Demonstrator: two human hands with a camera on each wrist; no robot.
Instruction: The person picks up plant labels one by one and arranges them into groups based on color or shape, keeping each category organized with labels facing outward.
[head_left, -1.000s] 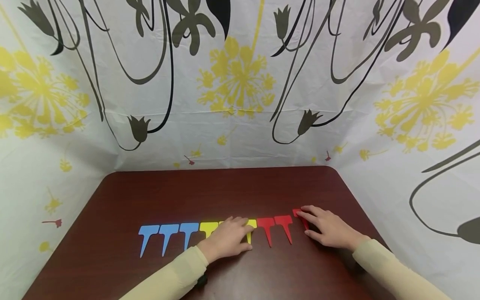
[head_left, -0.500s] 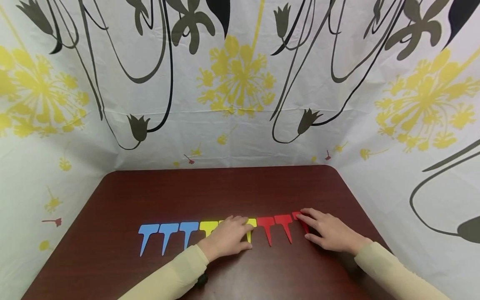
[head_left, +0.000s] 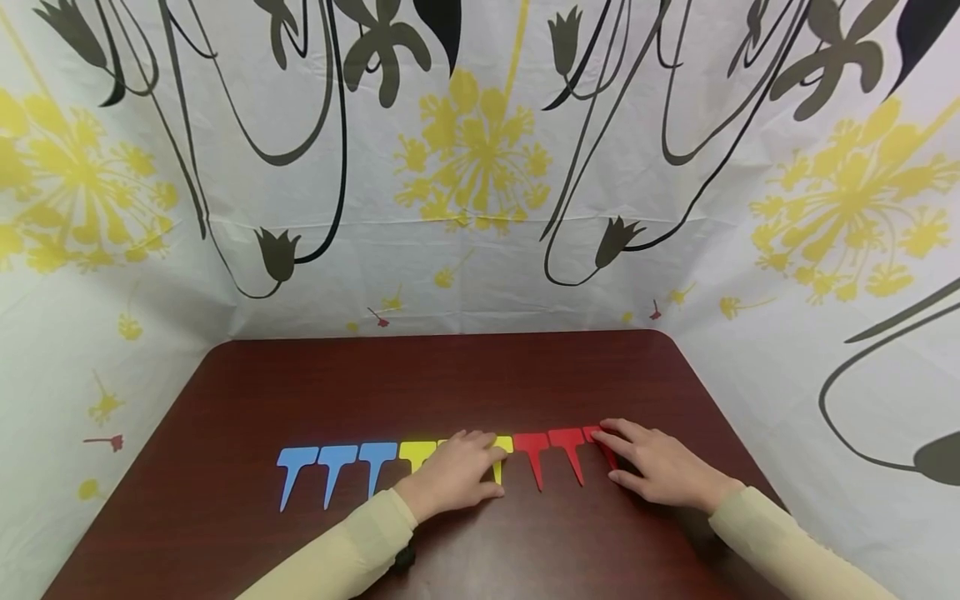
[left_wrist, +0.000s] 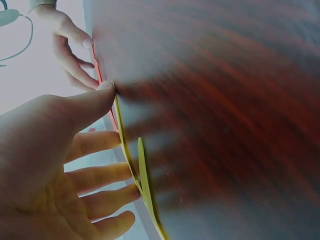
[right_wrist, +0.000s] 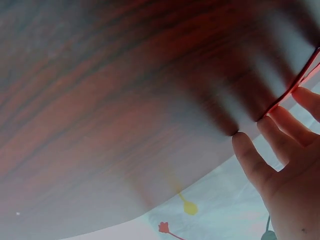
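Observation:
Flat T-shaped plant labels lie in one row across the dark wooden table (head_left: 480, 375). Blue labels (head_left: 338, 454) are at the left, yellow labels (head_left: 417, 451) in the middle and red labels (head_left: 531, 442) at the right. My left hand (head_left: 453, 477) rests over the yellow ones, fingers spread, partly hiding them. In the left wrist view its fingertips meet the edge of a yellow label (left_wrist: 145, 170). With loosely extended fingers my right hand (head_left: 663, 467) touches the rightmost red label (head_left: 591, 432), covering part of it. Red label edges (right_wrist: 287, 93) show at those fingertips in the right wrist view.
A white cloth (head_left: 360, 200) with grey and yellow plant prints hangs behind the table and at both sides. A small black object (head_left: 404, 558) shows under the left cuff. The table's far edge lies beyond the row.
The rightmost red label has moved slightly toward me and left, level with the red label beside it, with my right fingertips on it. My left hand has stayed in place.

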